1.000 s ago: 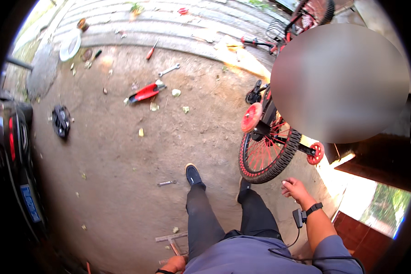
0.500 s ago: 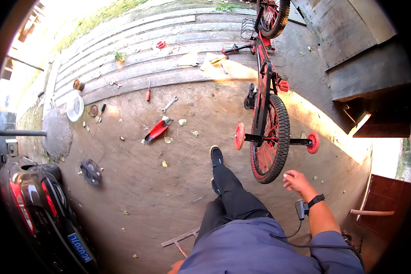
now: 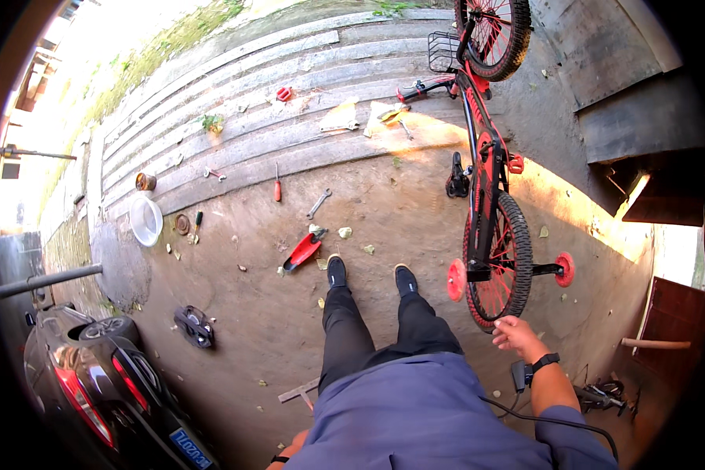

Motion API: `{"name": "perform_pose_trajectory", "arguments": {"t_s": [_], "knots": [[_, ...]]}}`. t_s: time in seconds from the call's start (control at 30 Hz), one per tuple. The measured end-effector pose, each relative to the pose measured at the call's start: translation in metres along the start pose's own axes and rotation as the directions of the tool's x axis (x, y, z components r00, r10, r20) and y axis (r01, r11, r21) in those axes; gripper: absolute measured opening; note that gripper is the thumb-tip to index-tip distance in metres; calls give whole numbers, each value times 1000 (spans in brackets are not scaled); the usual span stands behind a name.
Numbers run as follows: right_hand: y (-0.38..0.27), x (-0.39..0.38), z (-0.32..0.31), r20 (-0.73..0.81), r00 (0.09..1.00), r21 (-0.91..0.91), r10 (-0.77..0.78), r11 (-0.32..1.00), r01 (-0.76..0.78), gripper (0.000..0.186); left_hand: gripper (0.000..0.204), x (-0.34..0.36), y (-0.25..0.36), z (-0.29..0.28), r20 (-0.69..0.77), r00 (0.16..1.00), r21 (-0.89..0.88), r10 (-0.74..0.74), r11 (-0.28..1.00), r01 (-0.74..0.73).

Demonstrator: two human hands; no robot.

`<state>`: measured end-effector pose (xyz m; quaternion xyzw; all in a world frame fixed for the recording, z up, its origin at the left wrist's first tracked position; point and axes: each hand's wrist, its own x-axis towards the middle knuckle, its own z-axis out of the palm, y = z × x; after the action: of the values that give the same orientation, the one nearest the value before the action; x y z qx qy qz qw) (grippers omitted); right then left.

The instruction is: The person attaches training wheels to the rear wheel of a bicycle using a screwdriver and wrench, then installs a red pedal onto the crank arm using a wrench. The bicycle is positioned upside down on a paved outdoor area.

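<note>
Head view, sole feed. I read the bicycle [image 3: 484,153] as upside down, saddle [image 3: 457,178] and handlebar to the ground, over to the right of the person's legs. Its near wheel [image 3: 523,254] sits just beyond the right hand [image 3: 519,337], with a red stabiliser wheel on each side.

Right hand: fingers loosely curled, thumb side toward the tyre, nothing seen in its grasp. Fingertips overlap the tyre's lower edge in my view—contact or a small gap, I cannot tell. Left hand [image 3: 292,448]: only partly in frame at the bottom edge; I cannot tell how open it is or whether it holds anything.

Risks, my judgement. If the wheel spins while those curled fingers are close, a fingertip could get caught among the spokes. A sideways push could topple the frame, given so narrow a footing. The black cable [image 3: 587,427] along the right arm could snag on the right-hand stabiliser [image 3: 565,269] if the arm reaches across it. Underfoot—the red mudguard-like piece [image 3: 302,251] lies just ahead of the left shoe [image 3: 336,272], and a careless step could crack it or cause a slip.
</note>
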<state>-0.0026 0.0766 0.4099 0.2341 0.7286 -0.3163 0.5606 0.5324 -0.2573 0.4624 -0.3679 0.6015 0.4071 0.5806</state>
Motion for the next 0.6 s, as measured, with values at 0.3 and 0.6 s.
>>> {"name": "perform_pose_trajectory", "arguments": {"t_s": [0.3,0.6], "knots": [[-72,-27,102,94,996,121,-2,993,-10,26,46,0,-49,-197,4,999,219,-50,975,48],[-152,-21,135,238,952,276,-191,953,122,29,49,45,-40,-364,-20,999,418,-41,907,46]]}}
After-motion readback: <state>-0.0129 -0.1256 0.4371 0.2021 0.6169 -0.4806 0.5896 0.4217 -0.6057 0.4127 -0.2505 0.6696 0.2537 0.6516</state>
